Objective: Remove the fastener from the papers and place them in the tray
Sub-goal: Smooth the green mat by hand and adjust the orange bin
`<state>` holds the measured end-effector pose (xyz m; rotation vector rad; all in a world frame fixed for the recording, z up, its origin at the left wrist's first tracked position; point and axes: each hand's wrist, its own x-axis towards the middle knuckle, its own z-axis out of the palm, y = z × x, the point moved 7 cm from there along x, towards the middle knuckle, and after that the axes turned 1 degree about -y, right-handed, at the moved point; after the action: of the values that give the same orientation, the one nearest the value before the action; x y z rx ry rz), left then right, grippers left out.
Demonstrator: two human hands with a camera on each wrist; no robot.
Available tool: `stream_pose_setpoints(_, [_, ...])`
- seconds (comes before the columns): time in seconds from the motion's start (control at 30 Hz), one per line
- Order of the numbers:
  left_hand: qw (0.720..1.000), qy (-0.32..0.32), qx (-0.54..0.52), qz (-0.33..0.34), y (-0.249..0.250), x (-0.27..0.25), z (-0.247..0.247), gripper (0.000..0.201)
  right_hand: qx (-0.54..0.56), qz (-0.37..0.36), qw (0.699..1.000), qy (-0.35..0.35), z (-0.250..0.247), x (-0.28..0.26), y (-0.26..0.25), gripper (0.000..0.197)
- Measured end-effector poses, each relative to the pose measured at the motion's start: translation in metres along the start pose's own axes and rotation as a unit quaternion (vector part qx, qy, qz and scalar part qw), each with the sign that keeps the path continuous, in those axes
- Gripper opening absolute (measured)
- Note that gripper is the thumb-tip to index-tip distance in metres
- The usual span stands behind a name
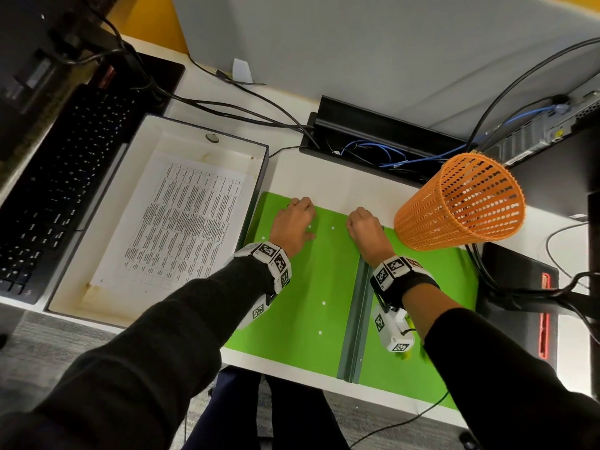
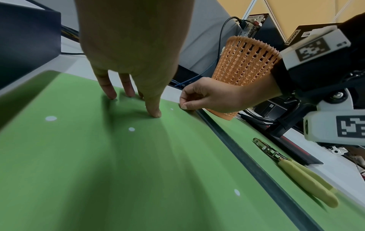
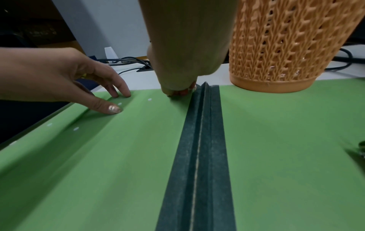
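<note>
The open green card folder (image 1: 311, 287) lay flat on the white desk (image 1: 292, 177), and both hands were down at its far edge. The left hand (image 1: 293, 224) was spread on the folder's left leaf, fingers (image 2: 110, 87) straight and fingertips pressing the green card down, holding nothing. The right hand (image 1: 365, 230) sat just left of the folder's dark grey spine (image 1: 355, 319), at the spine's far end; its fingers were curled in and the thumb and forefinger met in a pinch at the folder's far edge, though what they pinched was too small to make out. The white rectangular tray with the dark outer wall (image 1: 263, 177) stood just left of the folder, touching or nearly touching its edge, and a stack of white printed papers (image 1: 181, 219) lay flat inside it; I could not tell if any fastener was on them. A small round metal disc (image 1: 212, 138) sat in the tray, beyond the papers. The orange plastic mesh basket (image 1: 461, 203) stood with its base on the far corner of the folder's right leaf, close beside the right hand. A pair of yellow-handled pliers (image 2: 300, 173) rested on the right leaf, nearer the person than the basket. A black keyboard (image 1: 61, 190) lay to the left of the tray.
</note>
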<state>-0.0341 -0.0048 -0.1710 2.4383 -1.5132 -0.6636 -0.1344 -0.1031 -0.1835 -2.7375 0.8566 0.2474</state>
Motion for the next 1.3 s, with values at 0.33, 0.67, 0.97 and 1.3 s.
stream_pose_setpoints(0.33, [0.999, -0.008, -0.028, 0.018, -0.006, 0.005, -0.001, 0.022, 0.009, 0.019, 1.000, -0.018, -0.003, -0.010, 0.001, 0.027])
stream_pose_setpoints(0.67, [0.999, -0.017, -0.028, 0.037, -0.008, 0.008, -0.001, 0.017, 0.109, 0.028, 0.994, 0.016, -0.008, -0.012, 0.001, 0.018])
stream_pose_setpoints(0.97, [0.998, -0.020, 0.016, 0.055, -0.001, 0.011, -0.002, 0.009, 0.123, 0.036, 0.992, 0.015, -0.005, -0.011, 0.003, 0.018])
stream_pose_setpoints(1.3, [0.997, -0.015, 0.045, 0.053, 0.008, 0.009, -0.007, 0.016, 0.135, 0.047, 0.990, 0.012, -0.005, -0.011, 0.003, 0.019])
